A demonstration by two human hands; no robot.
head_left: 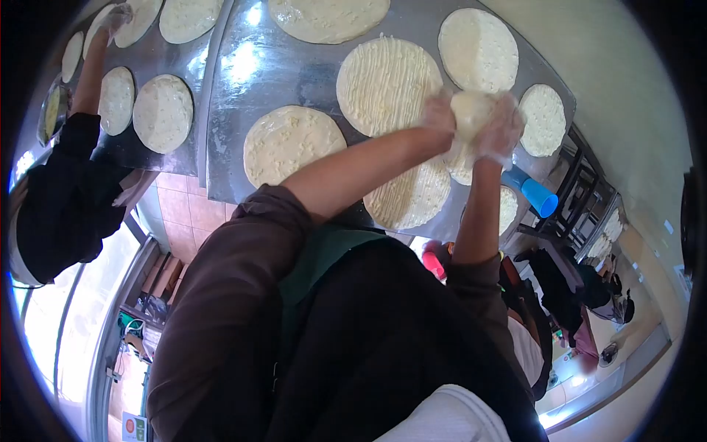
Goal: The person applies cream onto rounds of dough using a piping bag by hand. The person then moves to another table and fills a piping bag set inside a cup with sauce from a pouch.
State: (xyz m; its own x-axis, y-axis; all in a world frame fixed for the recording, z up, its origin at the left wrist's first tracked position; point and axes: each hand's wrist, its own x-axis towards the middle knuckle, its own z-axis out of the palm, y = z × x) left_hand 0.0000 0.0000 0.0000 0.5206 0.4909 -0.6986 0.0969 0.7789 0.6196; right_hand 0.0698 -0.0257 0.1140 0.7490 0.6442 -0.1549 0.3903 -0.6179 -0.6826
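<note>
Between my two hands, above the metal table (305,81), is a rounded pale lump (471,114) that looks like dough or cheese. My left hand (440,121), blurred by motion, presses on its left side. My right hand (501,129), in a thin clear glove, wraps its right side. Beneath and left of them lies a flat round dough (383,81) covered with piped lines. Another lined round (409,197) is below my left forearm. A round with a half-spread topping (479,51) lies above my hands. Just below my right hand is a blue cup (540,199), tilted on its side.
Further dough rounds lie at the left (291,144), top (328,15) and right (543,120). A co-worker in dark clothes (62,199) reaches over more rounds at the far left. Other people (571,276) are at the lower right, beside a dark rack (585,184).
</note>
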